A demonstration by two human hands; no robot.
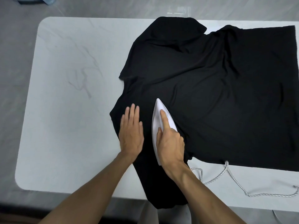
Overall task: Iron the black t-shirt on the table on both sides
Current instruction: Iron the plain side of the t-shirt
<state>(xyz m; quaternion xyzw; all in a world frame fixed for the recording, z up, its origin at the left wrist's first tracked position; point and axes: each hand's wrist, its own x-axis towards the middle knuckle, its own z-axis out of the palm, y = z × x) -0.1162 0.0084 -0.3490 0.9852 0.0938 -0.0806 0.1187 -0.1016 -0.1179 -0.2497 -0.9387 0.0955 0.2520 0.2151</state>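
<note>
T-shirt (210, 94), black, spread across pale marbled table (72, 110), covering centre through 3 o'clock, near sleeve draping off table edge at 6 o'clock. White iron (159, 117) soleplate-down on cloth just below centre, nose pointing to 12 o'clock. Right hand (169, 143) wrapped around iron's handle, forefinger stretched along top, probably for steering. Left hand (131, 133) flat, fingers straight, pressing fabric just beside iron at its 9 o'clock, likely keeping cloth taut ahead of each pass. Braided cord (234, 180) trailing over table toward 4 o'clock. Creases showing toward 1 o'clock, not yet smoothed.
</note>
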